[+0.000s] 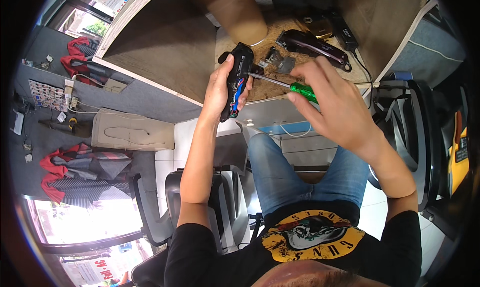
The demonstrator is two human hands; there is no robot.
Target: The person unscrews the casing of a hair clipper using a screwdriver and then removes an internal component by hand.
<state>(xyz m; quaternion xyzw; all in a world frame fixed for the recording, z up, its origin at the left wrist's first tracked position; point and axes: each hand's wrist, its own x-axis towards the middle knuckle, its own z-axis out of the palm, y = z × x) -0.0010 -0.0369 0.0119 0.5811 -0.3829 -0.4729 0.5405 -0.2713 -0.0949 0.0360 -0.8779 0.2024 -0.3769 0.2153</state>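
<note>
My left hand [218,88] is wrapped round an opened black hair clipper [239,72], held upright above the shelf edge. Its inside shows a blue cell and thin coloured wires. In my right hand [332,104] is a screwdriver [303,91] with a clear green handle, gripped between thumb and fingers. The metal shaft points left, and its tip meets the clipper's open side near the middle. Just beyond lie small loose clipper parts [278,60], too jumbled to tell apart. A second, dark maroon clipper [312,48] rests on the shelf behind my right hand.
The wooden shelf [260,89] has tall side panels. A tan cylinder [236,17] and a black corded device [342,31] stand at its back. Black chairs [402,127] flank me. At left are a cardboard box [132,129] and a red and grey cloth [82,169].
</note>
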